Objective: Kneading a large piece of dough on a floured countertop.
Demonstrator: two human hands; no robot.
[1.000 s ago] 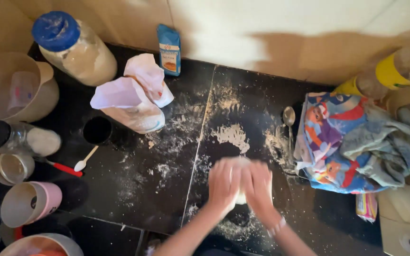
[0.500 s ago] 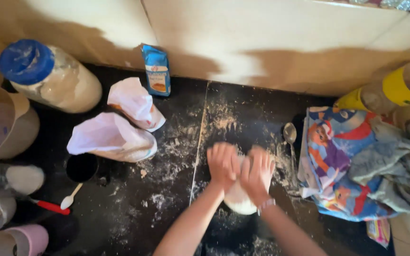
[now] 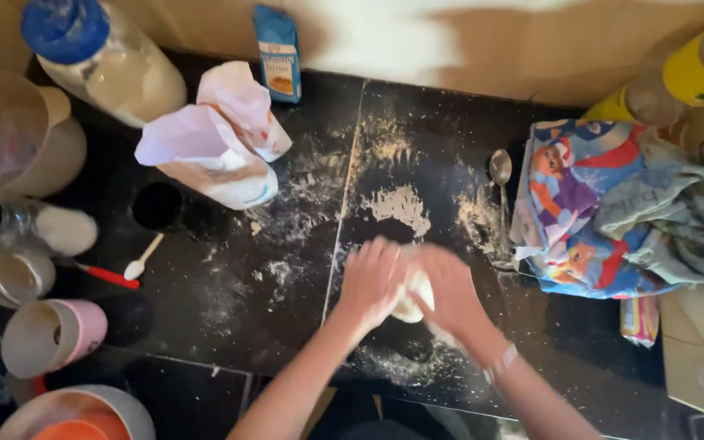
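Note:
A pale lump of dough (image 3: 414, 292) lies on the black, flour-dusted counter (image 3: 287, 326). My left hand (image 3: 372, 281) and my right hand (image 3: 452, 292) press on it from both sides, fingers curled over it, hiding most of the lump. A patch of loose flour (image 3: 401, 205) lies just beyond the hands.
Two open paper flour bags (image 3: 213, 155) stand at the left, with a blue-lidded jar (image 3: 99, 61), a small blue carton (image 3: 277, 53), a black cup (image 3: 156, 205), a red-handled spoon (image 3: 116, 273) and mugs (image 3: 50, 336). A metal spoon (image 3: 500, 175), colourful cloth (image 3: 605, 212) and yellow-labelled bottle (image 3: 678, 77) lie right.
Both hands have pushed the dough away across the counter and drawn it back toward me. The view has shifted with my head.

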